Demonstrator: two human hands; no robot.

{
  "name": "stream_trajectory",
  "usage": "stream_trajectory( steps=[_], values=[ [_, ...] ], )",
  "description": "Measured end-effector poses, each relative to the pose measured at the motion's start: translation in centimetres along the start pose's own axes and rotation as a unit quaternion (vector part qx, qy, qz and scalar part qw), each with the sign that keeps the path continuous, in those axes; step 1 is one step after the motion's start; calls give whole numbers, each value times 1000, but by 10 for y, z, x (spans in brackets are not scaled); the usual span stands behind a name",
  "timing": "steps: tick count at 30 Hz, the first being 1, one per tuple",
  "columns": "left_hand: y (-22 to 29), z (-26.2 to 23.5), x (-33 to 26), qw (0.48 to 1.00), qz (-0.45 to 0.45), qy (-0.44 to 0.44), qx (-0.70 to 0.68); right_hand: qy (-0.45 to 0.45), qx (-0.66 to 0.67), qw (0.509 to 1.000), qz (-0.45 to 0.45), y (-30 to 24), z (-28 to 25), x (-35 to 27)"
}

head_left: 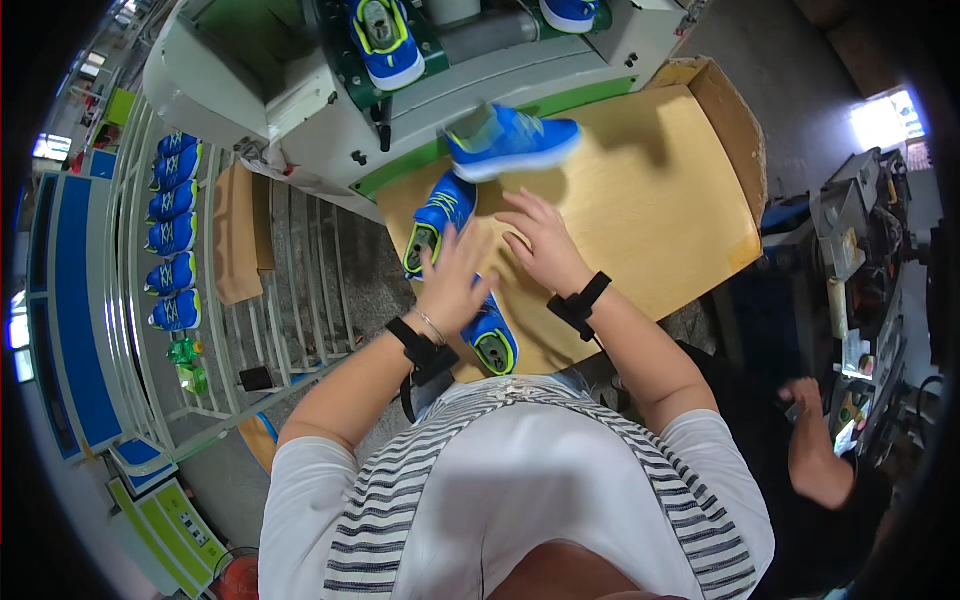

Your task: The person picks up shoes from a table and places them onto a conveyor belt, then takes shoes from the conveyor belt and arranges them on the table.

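A blue sneaker [515,142] with a white sole is smeared by motion over the far side of the tan tabletop [640,200]; neither hand touches it. My right hand [543,240] is just below that shoe, fingers apart and slightly bent, holding nothing. Somewhat blurred, my left hand [455,280] has its fingers spread over the table's left part. Beyond its fingertips lies a second blue sneaker [447,205] with a lime-edged opening. A third sneaker [488,330] lies close to my body, partly covered by my left hand; whether the hand touches it I cannot tell.
Across the table stands a grey-green machine [480,70] holding a blue sneaker [385,45] and another sneaker [570,14]. Cardboard [728,140] edges the table's right side. At left, a metal rack [130,300] carries several sneakers [173,235]. A co-worker's arm [820,450] shows at right.
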State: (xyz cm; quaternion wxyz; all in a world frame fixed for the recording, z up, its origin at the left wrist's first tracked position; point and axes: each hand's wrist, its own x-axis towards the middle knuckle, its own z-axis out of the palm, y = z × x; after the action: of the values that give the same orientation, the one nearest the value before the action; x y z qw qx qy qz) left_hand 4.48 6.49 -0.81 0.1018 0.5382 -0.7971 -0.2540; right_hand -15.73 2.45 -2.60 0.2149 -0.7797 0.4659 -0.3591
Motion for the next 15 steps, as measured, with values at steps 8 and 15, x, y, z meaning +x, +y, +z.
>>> stream_trajectory(
  steps=[8,15],
  values=[
    [-15,53,-32,988,-50,-118,-85,28,-25,996,83,9,1,18],
    [-14,56,-36,989,-43,-105,-95,105,66,933,338,43,87,24]
  ],
)
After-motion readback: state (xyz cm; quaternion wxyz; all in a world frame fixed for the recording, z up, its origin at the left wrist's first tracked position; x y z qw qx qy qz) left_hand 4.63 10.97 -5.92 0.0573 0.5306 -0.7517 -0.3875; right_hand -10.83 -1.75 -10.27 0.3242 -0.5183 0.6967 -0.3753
